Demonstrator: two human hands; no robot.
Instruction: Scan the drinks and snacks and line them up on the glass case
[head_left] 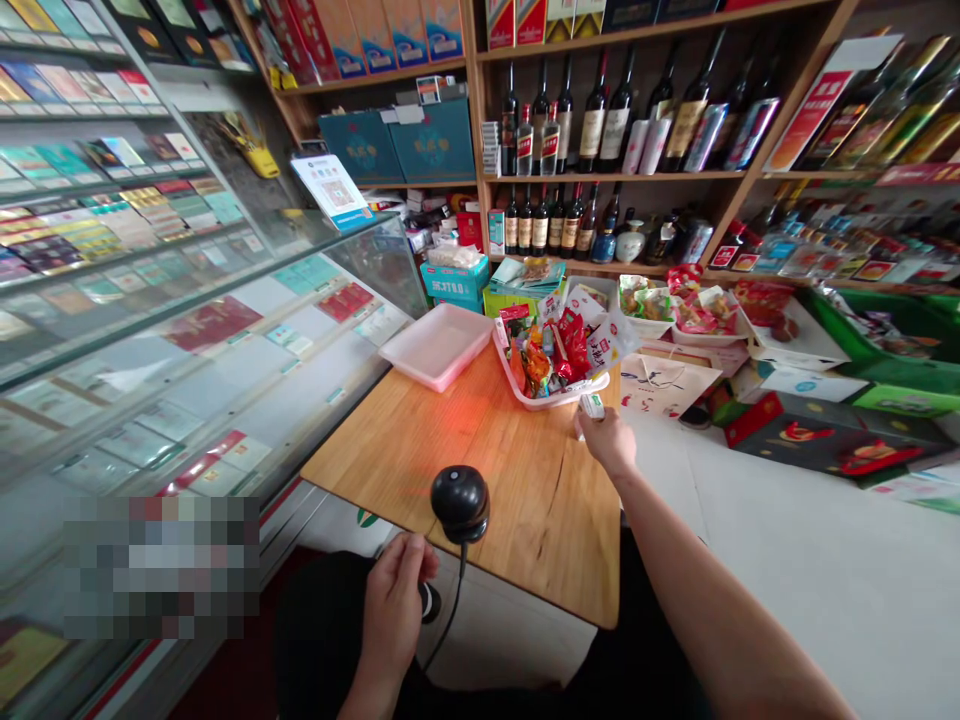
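My right hand [611, 442] is closed round a small white box with a green mark [592, 405], at the right edge of the wooden table. Just beyond it is a white plastic basket [551, 403] filled with packaged snacks [566, 345]. My left hand [401, 580] is curled shut in front of the table's near edge; whatever its fingers may hold is hidden. Beside it, on the wooden tabletop [517, 500], stands a black desktop scanner [459, 500] with a cable hanging down. A red glow falls on the wood behind the scanner. Left of the basket lies a pale pink tray [437, 350].
A glass display counter [247, 390] runs along the left, with a QR code stand [332, 192] on top. Shelves of bottles [592, 120] line the back. At the right, snack trays [712, 330], a paper bag [664, 385] and dark gift boxes [832, 435] stand close to the table.
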